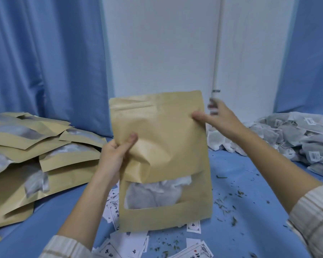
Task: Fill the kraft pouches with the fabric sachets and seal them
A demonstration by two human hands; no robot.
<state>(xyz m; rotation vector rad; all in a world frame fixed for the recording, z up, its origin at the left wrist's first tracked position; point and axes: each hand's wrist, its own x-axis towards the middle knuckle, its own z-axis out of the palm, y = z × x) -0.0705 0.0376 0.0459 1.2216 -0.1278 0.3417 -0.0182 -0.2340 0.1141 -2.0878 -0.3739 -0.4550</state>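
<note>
Both hands grip the filled kraft pouch [162, 146], left hand [113, 157] mid-edge, right hand [215, 116] pinching its top corner; sealing the zip looks next.

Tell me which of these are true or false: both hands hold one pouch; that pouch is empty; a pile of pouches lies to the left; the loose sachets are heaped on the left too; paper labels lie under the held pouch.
1. Both hands hold one pouch. True: the left hand grips the pouch at its left edge, and the right hand pinches its upper right edge.
2. That pouch is empty. False: white sachets show through its window.
3. A pile of pouches lies to the left. True: the pouch pile lies there.
4. The loose sachets are heaped on the left. False: the sachet heap lies on the right.
5. Paper labels lie under the held pouch. True: labels lie scattered on the blue cloth.
</note>
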